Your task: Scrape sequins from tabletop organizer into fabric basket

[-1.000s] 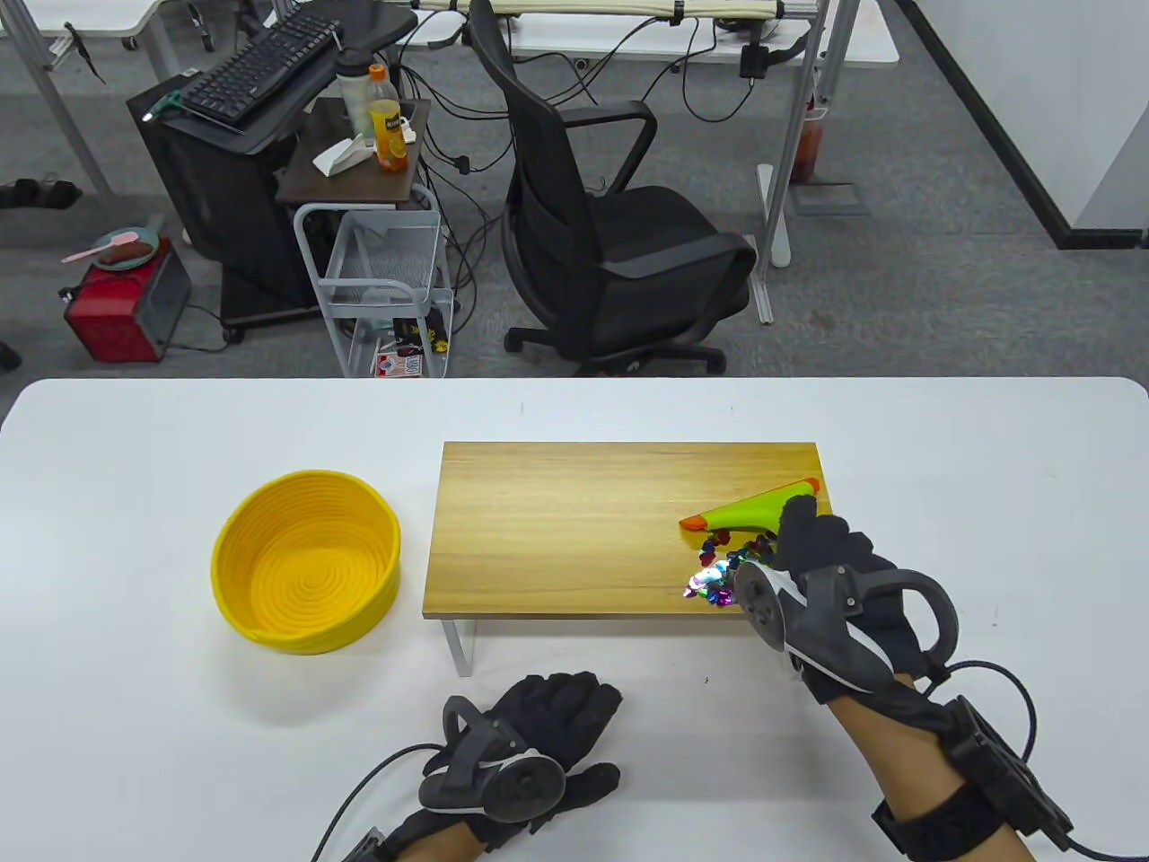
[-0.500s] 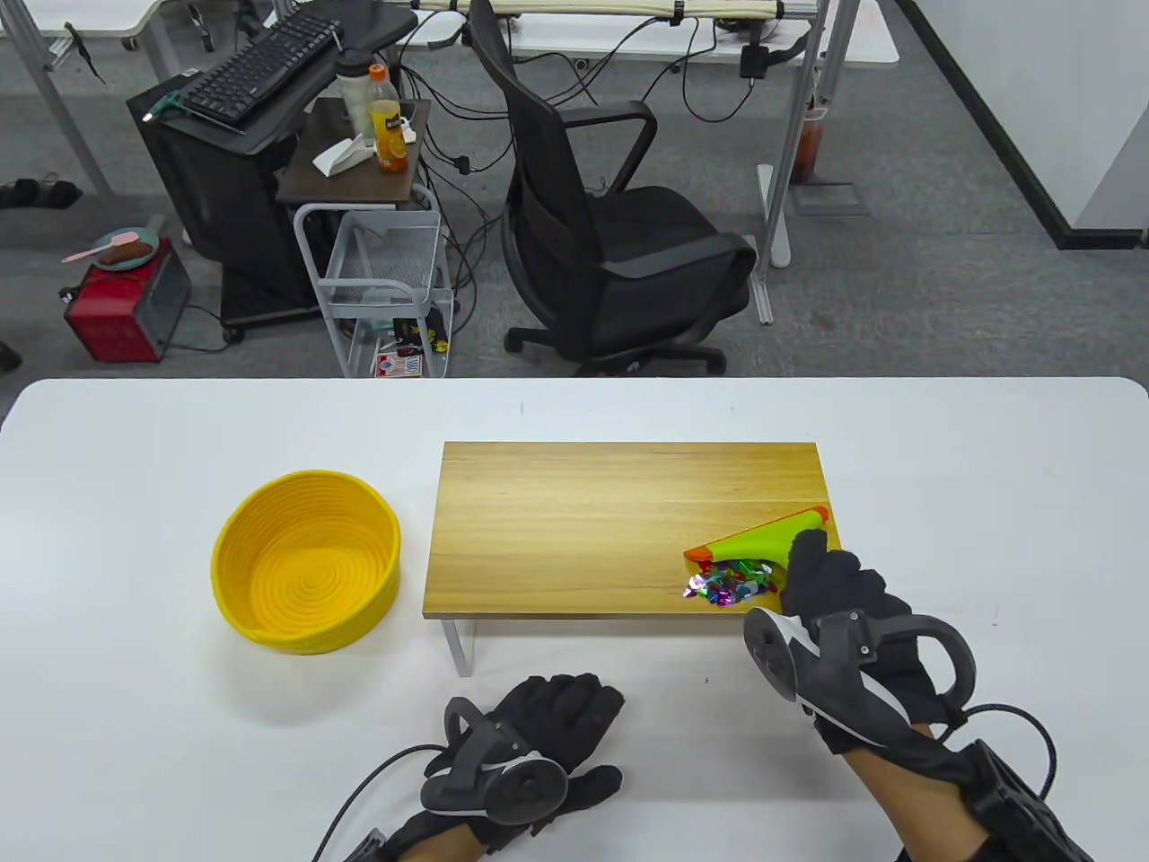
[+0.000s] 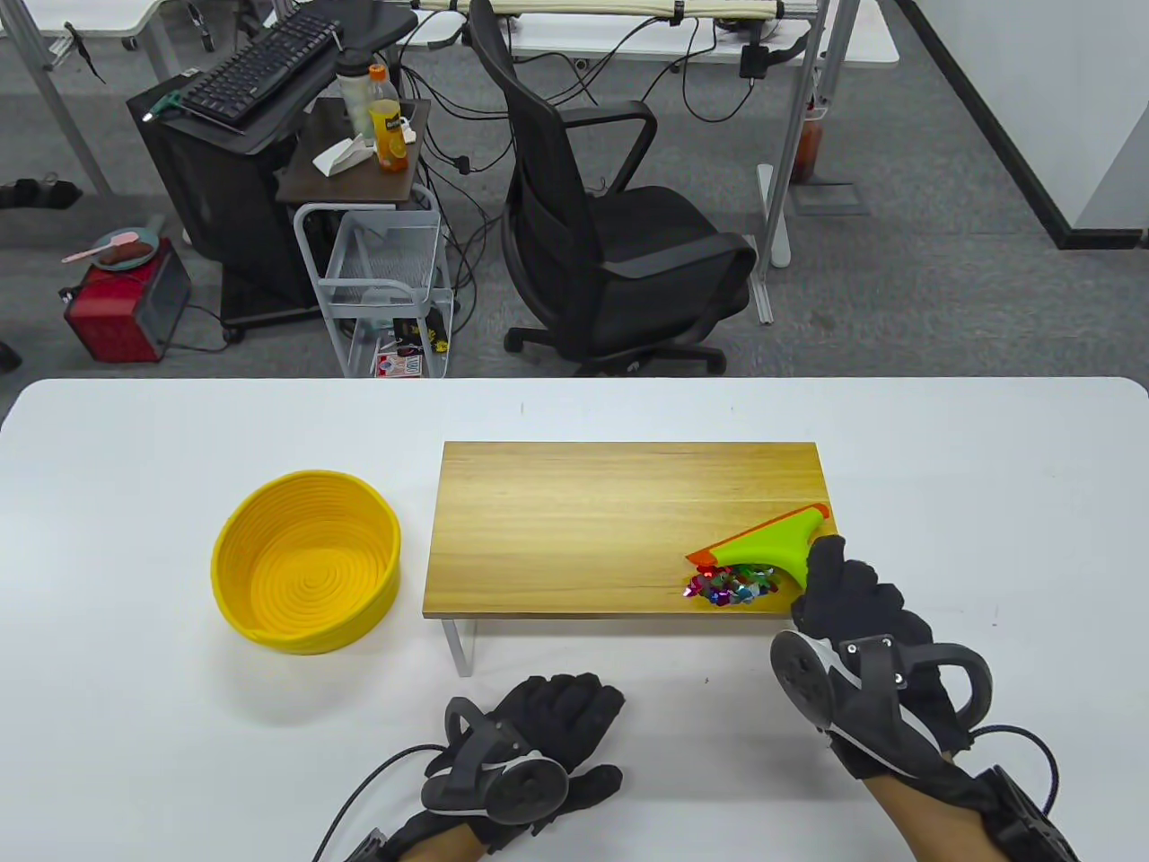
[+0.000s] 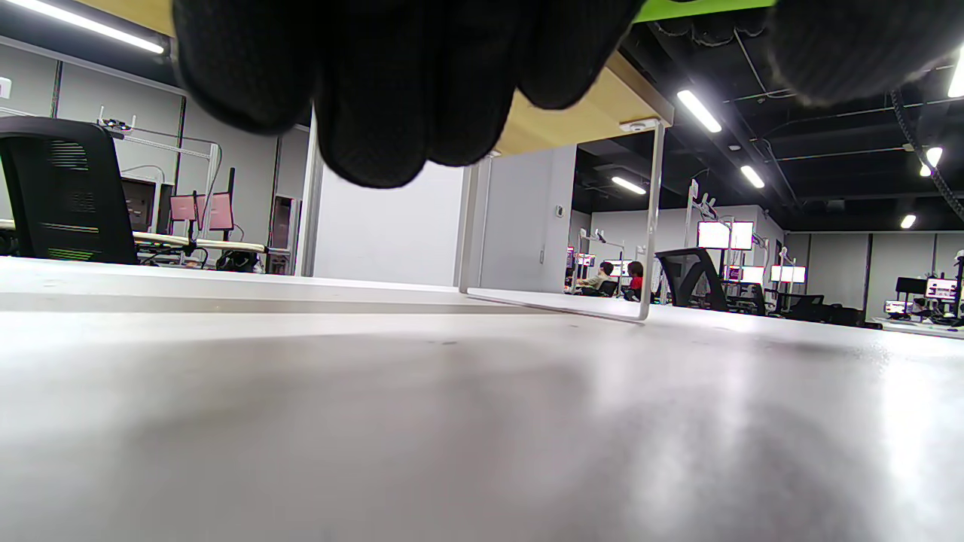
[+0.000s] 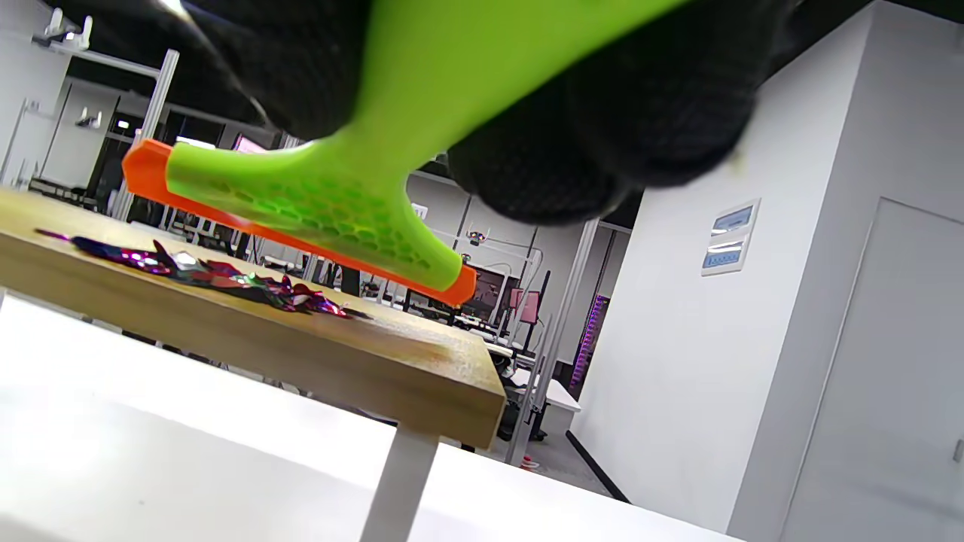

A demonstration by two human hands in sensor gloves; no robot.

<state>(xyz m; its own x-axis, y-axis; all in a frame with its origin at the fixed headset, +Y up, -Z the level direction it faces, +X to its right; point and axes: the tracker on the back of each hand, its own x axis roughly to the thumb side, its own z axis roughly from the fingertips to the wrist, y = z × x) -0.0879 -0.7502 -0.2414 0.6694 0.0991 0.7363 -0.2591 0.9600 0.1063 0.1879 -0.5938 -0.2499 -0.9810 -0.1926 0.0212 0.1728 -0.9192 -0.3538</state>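
A wooden tabletop organizer (image 3: 583,521) stands mid-table, also in the right wrist view (image 5: 226,324). A heap of coloured sequins (image 3: 729,584) lies at its front right edge, also in the right wrist view (image 5: 203,272). My right hand (image 3: 839,584) grips a green scraper with an orange blade (image 3: 763,543), its blade just behind the sequins; the right wrist view (image 5: 316,203) shows the blade above the board. The yellow fabric basket (image 3: 305,558) sits left of the organizer. My left hand (image 3: 556,718) rests on the table in front of the organizer, holding nothing.
The white table (image 3: 987,485) spreads around the organizer. The organizer's white metal leg (image 3: 459,645) stands near my left hand, also in the left wrist view (image 4: 648,226). An office chair (image 3: 610,233) and cart (image 3: 386,287) stand beyond the far edge.
My right hand pulled the scraper toward the organizer's front edge, dragging the sequins into a tighter heap there. The left hand stayed still.
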